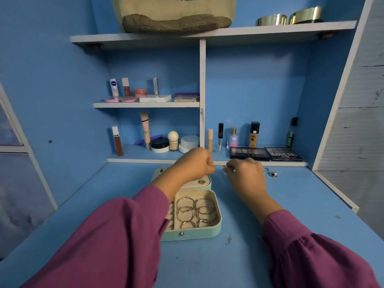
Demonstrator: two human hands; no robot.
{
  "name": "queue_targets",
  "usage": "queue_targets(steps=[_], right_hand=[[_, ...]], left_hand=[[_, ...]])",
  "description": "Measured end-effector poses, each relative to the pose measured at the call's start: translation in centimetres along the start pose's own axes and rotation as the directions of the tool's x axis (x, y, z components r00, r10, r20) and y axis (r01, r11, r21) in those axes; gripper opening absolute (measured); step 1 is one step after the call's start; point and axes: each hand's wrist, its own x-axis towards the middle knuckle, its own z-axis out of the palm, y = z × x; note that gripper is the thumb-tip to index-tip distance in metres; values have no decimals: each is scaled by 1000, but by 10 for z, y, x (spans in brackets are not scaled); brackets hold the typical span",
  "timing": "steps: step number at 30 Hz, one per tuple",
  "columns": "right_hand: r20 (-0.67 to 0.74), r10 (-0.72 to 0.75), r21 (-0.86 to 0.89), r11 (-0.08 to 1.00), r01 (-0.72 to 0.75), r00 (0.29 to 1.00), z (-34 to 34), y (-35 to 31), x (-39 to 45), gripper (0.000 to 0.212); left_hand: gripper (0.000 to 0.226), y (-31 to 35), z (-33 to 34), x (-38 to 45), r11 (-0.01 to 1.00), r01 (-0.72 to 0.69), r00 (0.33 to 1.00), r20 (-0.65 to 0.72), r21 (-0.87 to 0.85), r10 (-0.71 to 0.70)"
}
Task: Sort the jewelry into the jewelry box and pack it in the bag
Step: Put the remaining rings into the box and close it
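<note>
A mint-green jewelry box [192,233] lies open on the blue desk, its lid folded back. Its right compartment holds several gold hoop earrings [195,212]. My left hand [195,163] hovers over the lid with fingers curled; whether it holds anything is hidden. To the box's right, my right hand [245,173] pinches a small silver piece of jewelry [226,168] just above the desk. A silver ring [274,173] lies on the desk further right. The beige canvas bag [176,15] sits on the top shelf.
Cosmetics crowd the lower shelves: bottles, tubes, jars and two dark eyeshadow palettes [266,153] right behind my hands. Two gold bangles [288,18] rest on the top shelf. A tiny brown speck [229,239] lies on the desk [291,204] near the box.
</note>
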Motion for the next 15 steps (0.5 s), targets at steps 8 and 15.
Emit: queue_targets(steps=[8, 15], right_hand=[[45, -43, 256, 966, 30, 998, -10, -46, -16, 19], [109, -73, 375, 927, 27, 991, -24, -75, -33, 17]], left_hand=[[20, -62, -19, -67, 932, 13, 991, -120, -361, -61], [19, -95, -24, -111, 880, 3, 991, -113, -475, -65]])
